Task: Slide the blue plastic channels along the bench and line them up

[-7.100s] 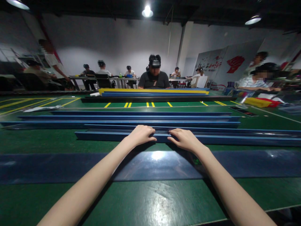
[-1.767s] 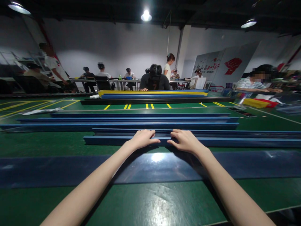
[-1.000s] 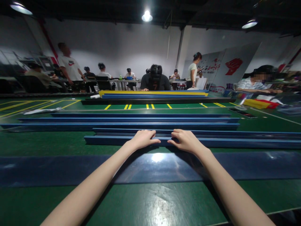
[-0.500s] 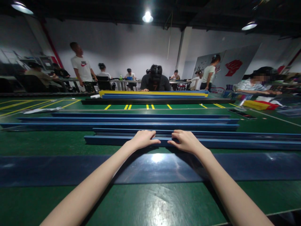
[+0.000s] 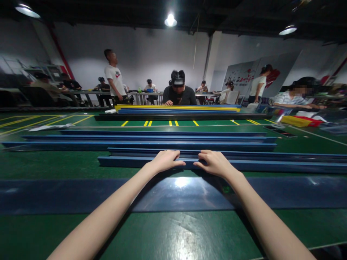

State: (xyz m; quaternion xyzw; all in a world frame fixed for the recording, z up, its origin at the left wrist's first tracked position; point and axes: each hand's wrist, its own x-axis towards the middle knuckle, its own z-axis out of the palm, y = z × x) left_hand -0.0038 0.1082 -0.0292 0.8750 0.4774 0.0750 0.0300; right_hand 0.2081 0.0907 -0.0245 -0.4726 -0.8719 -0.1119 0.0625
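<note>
My left hand (image 5: 166,160) and my right hand (image 5: 213,161) grip a long blue plastic channel (image 5: 124,161) on the green table, a short gap apart. Both thumbs lie along the channel's near wall, while the fingers hook over its top edge, their tips partly hidden inside. The channel runs crosswise and passes out of view at the right. Nearer to me, under my forearms, lies a flat, shiny dark-blue strip (image 5: 81,195).
Beyond my hands lie more blue channels (image 5: 146,146), then a black bar (image 5: 168,117) and a stack with yellow profiles (image 5: 151,107). A phone (image 5: 280,131) rests at right. A person in dark clothes (image 5: 187,95) sits opposite; others sit or stand behind.
My hands and the channel have stayed in place. The person opposite has raised their head. Standing people at back left and back right have both moved to the right.
</note>
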